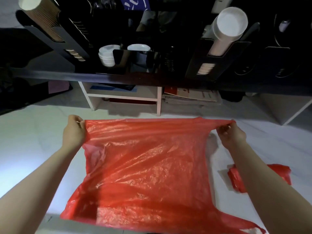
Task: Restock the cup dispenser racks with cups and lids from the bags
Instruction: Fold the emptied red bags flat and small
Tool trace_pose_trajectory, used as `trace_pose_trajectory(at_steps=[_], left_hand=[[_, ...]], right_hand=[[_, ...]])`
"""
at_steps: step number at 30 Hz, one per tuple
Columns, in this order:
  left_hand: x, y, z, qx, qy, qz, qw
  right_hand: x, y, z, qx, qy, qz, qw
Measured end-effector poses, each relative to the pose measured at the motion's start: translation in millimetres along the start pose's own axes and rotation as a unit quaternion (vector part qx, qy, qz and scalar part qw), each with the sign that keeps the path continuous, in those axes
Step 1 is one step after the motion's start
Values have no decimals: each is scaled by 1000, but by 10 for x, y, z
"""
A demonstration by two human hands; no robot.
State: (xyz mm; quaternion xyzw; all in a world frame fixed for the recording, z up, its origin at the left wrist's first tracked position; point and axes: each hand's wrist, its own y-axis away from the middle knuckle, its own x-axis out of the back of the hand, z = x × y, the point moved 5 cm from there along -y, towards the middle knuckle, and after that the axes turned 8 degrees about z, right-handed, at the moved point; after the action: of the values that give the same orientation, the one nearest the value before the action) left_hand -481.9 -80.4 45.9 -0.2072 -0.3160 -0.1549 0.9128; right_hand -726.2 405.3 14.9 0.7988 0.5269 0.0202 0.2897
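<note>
I am pinching the top edge of the red bag [143,166] with my left hand [74,130] and my right hand [231,133], pulling it flat. It is looking empty. The racks [199,65] are holding cups [229,24], so I think I am nearly finishing.

A: Did the thin red translucent plastic bag [146,166] show whole?
B: No. Its lower edge and 1 handle ran off the bottom of the picture.
A: And the 2nd, crumpled red plastic bag [285,174]?
B: The right forearm [253,174] crossed it, so only part showed.
A: The black dispenser rack [283,61] at far right?
B: Too dark; its contents couldn't be told. The stack of brown ribbed paper cups [42,19] was clipped by the picture's top edge.
</note>
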Motion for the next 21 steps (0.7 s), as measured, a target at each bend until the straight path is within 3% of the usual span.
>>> trace_pose_trajectory(at_steps=[2, 5, 8, 13, 16, 21], left_hand=[[-13, 24, 16, -59, -62, -16, 996], [0, 0, 32, -73, -94, -20, 993], [33, -14, 24, -69, -87, -6, 994], [36, 50, 69, -83, -16, 22, 996], [-21, 95, 146, -82, 15, 30, 996], [-69, 147, 261, -71, 78, 35, 994]], right_hand=[[-29, -32, 7, -10, -42, -17, 999], [-61, -86, -25, -2, -60, -24, 998], [3, -132, -55, 17, 95, -10, 995], [-188, 51, -71, 189, 252, -15, 949], [-533, 373, 80, 274, 337, -94, 896], [-1133, 894, 440, 396, 439, -301, 748]])
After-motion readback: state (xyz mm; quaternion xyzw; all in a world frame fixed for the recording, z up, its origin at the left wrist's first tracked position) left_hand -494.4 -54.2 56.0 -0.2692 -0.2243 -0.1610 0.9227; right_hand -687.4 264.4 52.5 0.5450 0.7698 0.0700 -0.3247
